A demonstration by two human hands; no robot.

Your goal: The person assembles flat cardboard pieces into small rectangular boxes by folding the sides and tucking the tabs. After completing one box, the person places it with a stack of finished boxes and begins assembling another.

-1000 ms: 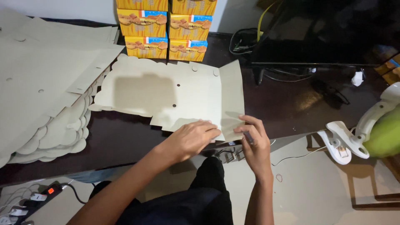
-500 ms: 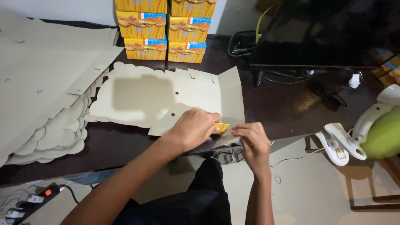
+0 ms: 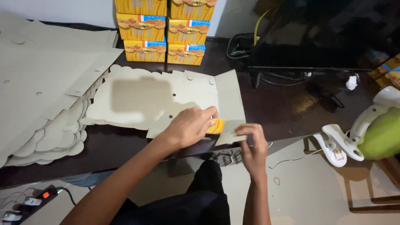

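Flat cardboard box blank (image 3: 166,100), on the dark table (image 3: 291,112) just below the stacked yellow boxes (image 3: 164,37): left hand (image 3: 189,127) pressing a flap down, right hand (image 3: 254,146) pinching its near corner; folding step under way, next needs a firm crease.

Home box-folding workspace: dark table (image 3: 291,112), flat cardboard stacks (image 3: 37,91), finished boxes (image 3: 164,31) (yellow), power strip (image 3: 31,200).

flat box blank (image 3: 166,100): matt grey cardboard (printed underside) | table (image 3: 291,112): glossy dark wood
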